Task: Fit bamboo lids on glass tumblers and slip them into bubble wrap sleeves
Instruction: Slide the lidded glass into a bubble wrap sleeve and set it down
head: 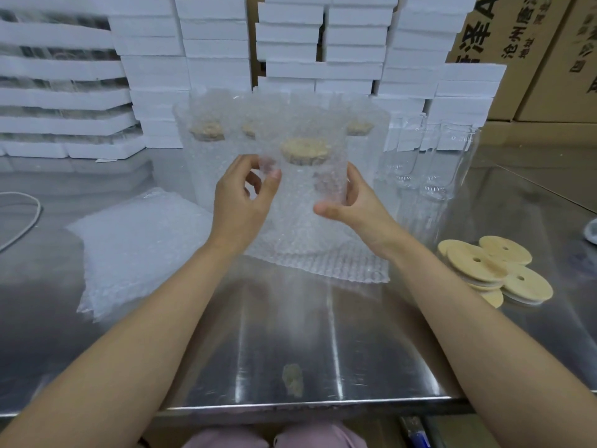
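Steel table (290, 334) carries everything, and the tumbler (310, 176) you hold up over it is the mark for all the rest. Behind the tumbler, white foam boxes (219, 43) are stacked in a wall. Brown cartons (549, 59) stand behind it and to its right. To the tumbler's left a heap of spare sleeves (139, 244) lies on the table, and below the tumbler lies a flat piece of bubble wrap (323, 263). Just behind the tumbler stand wrapped tumblers (206, 150), upright, with their lids showing dimly through the wrap. To its right stand bare glasses (436, 163), upright and close together.

The tumbler itself is upright inside a bubble wrap sleeve (290, 221). Your right hand (352, 205) grips the tumbler through the sleeve, with the fingers curled round the far side and the thumb across the near side. Your left hand (239, 202) pinches the sleeve's left edge between thumb and fingers (274, 175).

Lower right of the tumbler, loose bamboo lids (494, 270) lie in an overlapping pile. One bamboo lid (303, 151) sits on the tumbler's mouth, inside the sleeve.
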Demonstrator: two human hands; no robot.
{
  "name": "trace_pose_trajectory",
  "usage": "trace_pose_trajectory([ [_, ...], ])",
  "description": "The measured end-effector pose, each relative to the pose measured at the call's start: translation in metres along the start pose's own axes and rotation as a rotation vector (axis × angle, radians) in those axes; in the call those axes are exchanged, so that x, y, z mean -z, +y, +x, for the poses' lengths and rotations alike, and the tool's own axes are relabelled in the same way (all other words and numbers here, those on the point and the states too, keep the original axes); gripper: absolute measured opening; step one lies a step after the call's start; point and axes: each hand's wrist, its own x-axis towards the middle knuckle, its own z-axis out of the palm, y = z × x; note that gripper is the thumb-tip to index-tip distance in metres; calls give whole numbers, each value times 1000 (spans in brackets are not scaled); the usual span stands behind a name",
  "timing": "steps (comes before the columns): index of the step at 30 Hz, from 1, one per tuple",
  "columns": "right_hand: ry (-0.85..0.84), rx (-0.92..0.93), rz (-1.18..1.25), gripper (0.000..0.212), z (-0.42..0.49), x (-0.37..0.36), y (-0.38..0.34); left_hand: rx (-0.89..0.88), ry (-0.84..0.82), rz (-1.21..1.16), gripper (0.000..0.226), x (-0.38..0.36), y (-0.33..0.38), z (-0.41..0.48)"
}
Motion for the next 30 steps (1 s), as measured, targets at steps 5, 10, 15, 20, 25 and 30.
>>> trace_pose_trajectory([
  [5, 82, 36, -19, 92, -2, -6, -2, 117, 48, -122, 12, -1, 3, 6],
  [10, 95, 58, -75, 74, -2, -8, -6, 117, -7, -258, 13, -4, 9, 8],
  [15, 357, 108, 38, 71, -2, 2, -22, 192, -109, -151, 21, -12, 1, 6],
  [20, 804, 235, 96, 85, -2, 26, -33, 154, -665, 356, 24, -19, -19, -10],
  [25, 1040, 209, -55, 95, -3, 36, -17, 45, -766, 535, 30, -15, -15, -12],
  [30, 1187, 139, -322, 93, 2, 37, 12, 46, -665, 696, 41, -15, -15, -13],
])
